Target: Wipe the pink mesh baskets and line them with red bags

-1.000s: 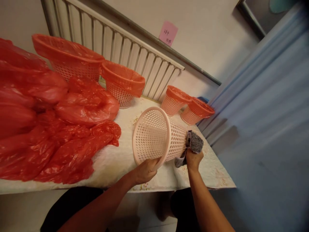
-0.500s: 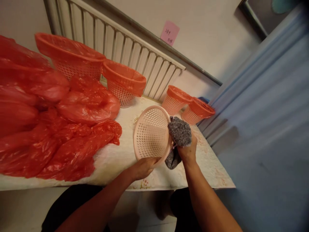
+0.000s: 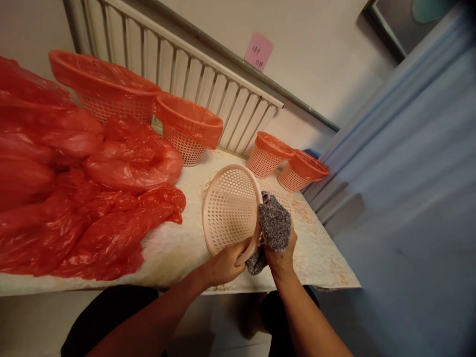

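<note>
A pale pink plastic basket (image 3: 232,208) with a perforated wall is tipped on its side over the table, its mouth facing left and toward me. My left hand (image 3: 225,263) grips its rim at the lower edge, thumb and fingers closed round it. In my right hand (image 3: 280,258) is a grey speckled cleaning cloth (image 3: 275,223), pressed against the rim on the right side. Part of the cloth hangs below the rim. The fingers of my right hand are mostly hidden behind the cloth.
Left on the table (image 3: 174,258) lies a heap of red plastic bags (image 3: 92,198). Along the back stand baskets lined with red bags: a large one (image 3: 111,106), a middle one (image 3: 188,144), and two smaller ones (image 3: 262,158) at right. Behind is a radiator (image 3: 178,69); a blue curtain (image 3: 401,173) hangs right.
My right hand and the cloth have moved down along the rim, toward the front. My left hand has a fuller hold on the rim. The basket has turned slightly.
</note>
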`<action>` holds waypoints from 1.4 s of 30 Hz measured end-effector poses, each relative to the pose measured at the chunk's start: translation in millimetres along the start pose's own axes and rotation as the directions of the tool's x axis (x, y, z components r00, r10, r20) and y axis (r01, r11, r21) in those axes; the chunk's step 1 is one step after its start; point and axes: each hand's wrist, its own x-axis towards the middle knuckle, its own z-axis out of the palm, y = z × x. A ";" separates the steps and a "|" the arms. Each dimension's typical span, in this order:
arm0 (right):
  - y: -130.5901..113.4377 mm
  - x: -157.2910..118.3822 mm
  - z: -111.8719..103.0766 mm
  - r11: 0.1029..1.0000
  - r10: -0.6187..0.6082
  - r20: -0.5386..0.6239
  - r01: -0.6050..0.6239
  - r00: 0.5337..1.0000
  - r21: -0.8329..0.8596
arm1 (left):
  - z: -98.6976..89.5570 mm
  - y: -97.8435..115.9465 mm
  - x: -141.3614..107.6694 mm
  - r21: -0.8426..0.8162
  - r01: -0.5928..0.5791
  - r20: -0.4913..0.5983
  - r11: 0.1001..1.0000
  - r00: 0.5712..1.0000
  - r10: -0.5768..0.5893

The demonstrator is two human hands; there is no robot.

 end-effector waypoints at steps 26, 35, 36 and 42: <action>70.5 -17.9 -17.3 0.964 0.160 -0.221 -0.200 0.962 -0.177 | -4.2 -11.3 -3.6 0.103 -0.009 0.100 0.995 0.995 -0.001; 3.5 -18.2 -8.1 0.998 -0.021 -0.076 0.016 0.997 -0.064 | -5.2 -11.9 -5.6 0.087 -0.045 0.149 0.995 0.988 0.032; -0.3 -6.3 -7.4 0.997 -0.059 -0.063 0.056 0.996 -0.059 | -4.8 -13.5 -6.2 0.105 -0.049 0.149 0.993 0.988 0.033; -5.5 64.4 1.1 0.997 -0.027 0.032 0.029 0.999 -0.074 | -6.1 -16.8 -7.0 0.179 -0.017 0.168 0.984 0.986 -0.014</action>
